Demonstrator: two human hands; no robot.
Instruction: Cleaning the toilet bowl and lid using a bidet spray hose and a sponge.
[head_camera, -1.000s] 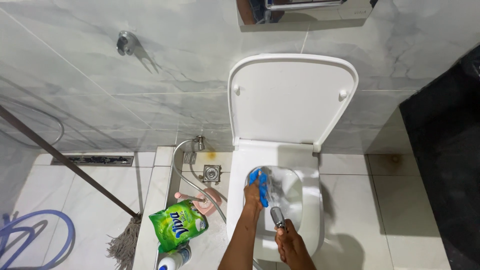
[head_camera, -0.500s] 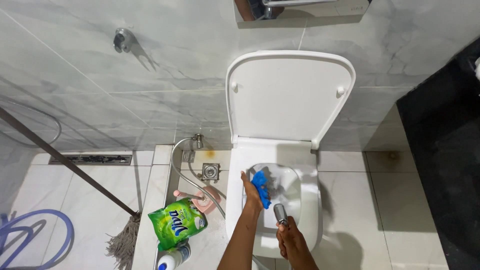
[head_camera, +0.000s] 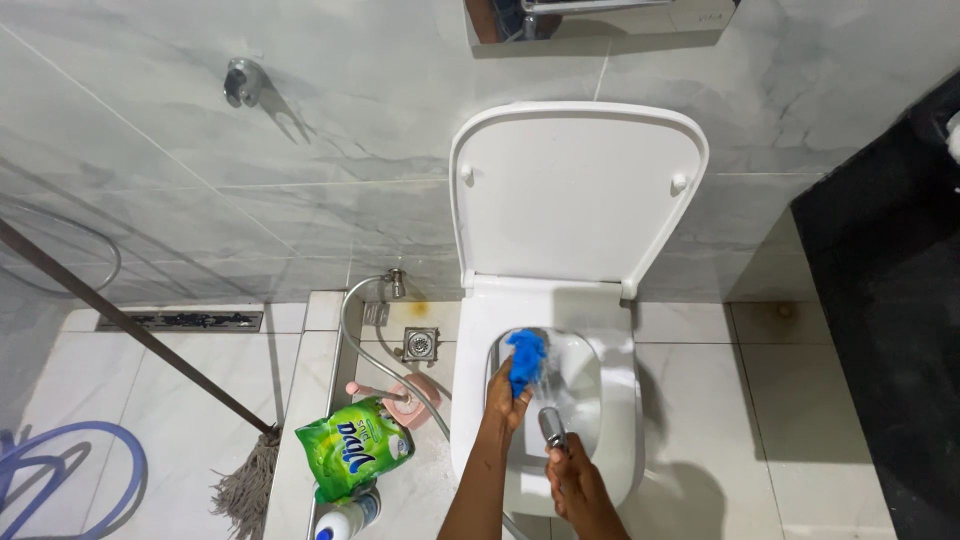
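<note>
In toilet bowl (head_camera: 470, 420): one blue sponge (head_camera: 525, 362).

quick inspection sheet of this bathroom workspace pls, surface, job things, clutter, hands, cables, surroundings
surface: white toilet bowl, lid raised, marks on floor tiles
job's things: blue scrubber against the bowl's inner wall; chrome spray head aimed into the bowl
clutter: green detergent pouch, pink brush holder, bottle, mop
hands: left hand grips scrubber; right hand grips spray head
cables: metal hose from wall valve; blue hose on floor
surroundings: marble-look wall tiles, floor drain
</note>
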